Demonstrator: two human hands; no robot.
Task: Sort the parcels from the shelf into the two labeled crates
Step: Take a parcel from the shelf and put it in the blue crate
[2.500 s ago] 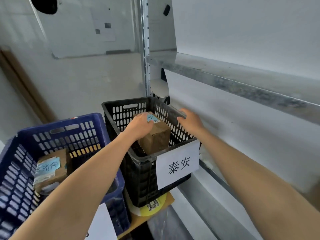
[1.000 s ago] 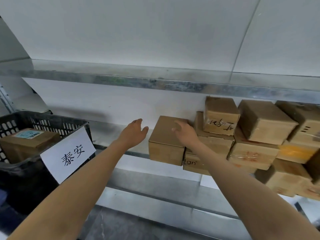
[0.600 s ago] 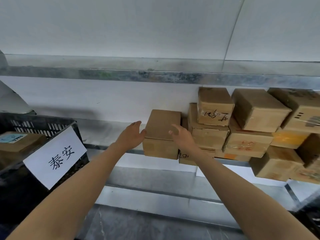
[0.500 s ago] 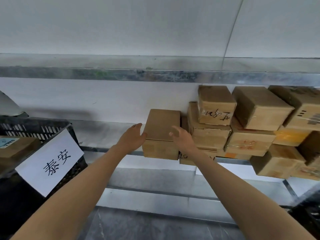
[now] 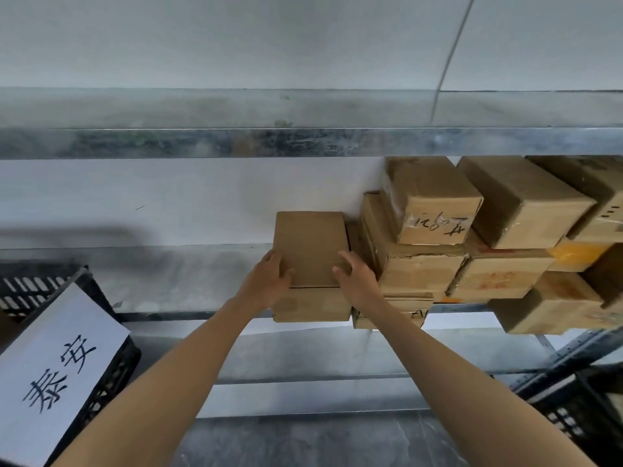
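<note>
A plain brown cardboard parcel (image 5: pixel 309 244) lies at the front edge of the metal shelf (image 5: pixel 175 281), left of the stacked parcels. My left hand (image 5: pixel 268 283) grips its left front corner, thumb on top. My right hand (image 5: pixel 358 279) grips its right front corner, fingers down the side next to the stack. The black crate (image 5: pixel 101 298) with a white paper label (image 5: pixel 50 362) stands at the lower left; its inside is out of view. The blue crate is out of sight.
Several brown parcels (image 5: pixel 435 210) are piled on the shelf to the right, some with handwriting or orange tape. An upper metal shelf edge (image 5: pixel 303 143) runs across above them. Part of another dark crate (image 5: pixel 573 402) shows at the lower right.
After setting a parcel into the black crate, I turned right to the shelf. Both hands reached forward and closed on the leftmost parcel's front corners.
</note>
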